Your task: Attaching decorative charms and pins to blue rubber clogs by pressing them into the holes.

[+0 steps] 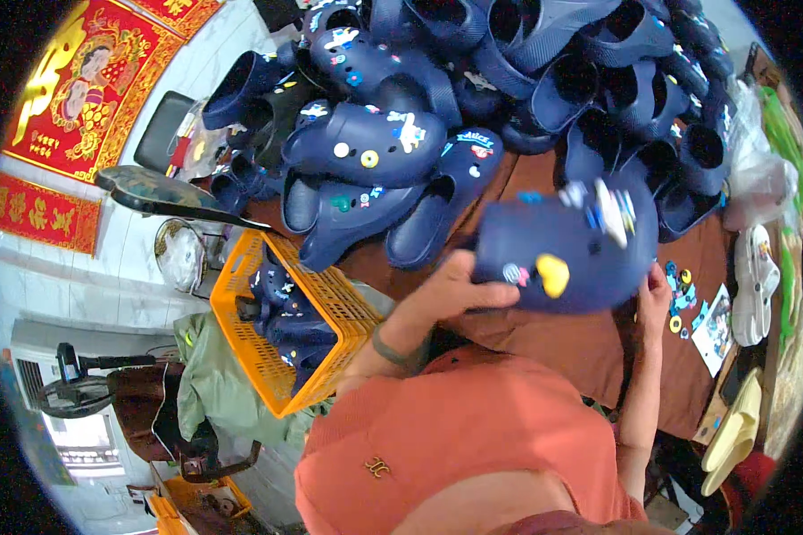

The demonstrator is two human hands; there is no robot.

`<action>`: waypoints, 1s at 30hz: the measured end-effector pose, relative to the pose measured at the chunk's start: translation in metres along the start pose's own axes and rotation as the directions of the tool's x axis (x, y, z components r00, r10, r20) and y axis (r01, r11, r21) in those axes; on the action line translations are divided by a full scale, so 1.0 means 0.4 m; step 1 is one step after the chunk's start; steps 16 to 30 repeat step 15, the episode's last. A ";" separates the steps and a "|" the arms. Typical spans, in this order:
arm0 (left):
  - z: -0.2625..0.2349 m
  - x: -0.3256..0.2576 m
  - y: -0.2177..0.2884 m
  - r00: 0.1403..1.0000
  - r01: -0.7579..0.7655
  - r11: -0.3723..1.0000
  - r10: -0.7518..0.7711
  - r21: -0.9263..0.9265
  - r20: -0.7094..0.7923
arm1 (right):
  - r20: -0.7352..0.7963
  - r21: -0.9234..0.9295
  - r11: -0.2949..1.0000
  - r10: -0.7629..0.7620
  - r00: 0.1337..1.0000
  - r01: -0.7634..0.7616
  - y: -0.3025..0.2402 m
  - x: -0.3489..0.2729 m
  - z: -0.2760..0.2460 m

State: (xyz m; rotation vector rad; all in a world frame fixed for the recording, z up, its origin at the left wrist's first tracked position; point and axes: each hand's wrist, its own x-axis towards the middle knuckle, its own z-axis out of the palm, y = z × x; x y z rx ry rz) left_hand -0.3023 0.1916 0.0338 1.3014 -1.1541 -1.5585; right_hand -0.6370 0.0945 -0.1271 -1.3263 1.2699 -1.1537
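A navy clog (pixel 501 236) is held up in front of me, blurred by motion. Its top carries a yellow heart-shaped charm (pixel 553 275), a small striped charm and a large white figure charm. My left hand (pixel 455 290) grips the clog's left end, thumb on top. Beside its lower right edge is my right hand (pixel 654 301), fingers closed together; whatever they may pinch is hidden or too small to make out. Loose blue and yellow charms (pixel 680 290) lie on the brown cloth just right of that hand.
Many navy clogs (pixel 366 147) are heaped across the far side of the brown-covered table (pixel 571 357). An orange crate (pixel 321 299) with more clogs stands at left. On the right are a printed sheet (pixel 713 332), a white clog (pixel 753 285) and pale yellow slippers (pixel 733 428).
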 end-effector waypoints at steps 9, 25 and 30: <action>-0.181 0.054 0.207 0.658 -0.626 0.775 0.468 -0.083 -0.590 | 0.058 -0.007 0.999 0.036 0.998 -0.035 -0.016 -0.013 0.039; -0.480 0.130 0.287 0.555 -0.605 0.785 0.535 0.133 -0.636 | 0.024 -0.158 0.987 -0.038 0.999 0.041 0.016 -0.015 0.022; -0.480 0.130 0.287 0.555 -0.605 0.785 0.535 0.133 -0.636 | 0.024 -0.158 0.987 -0.038 0.999 0.041 0.016 -0.015 0.022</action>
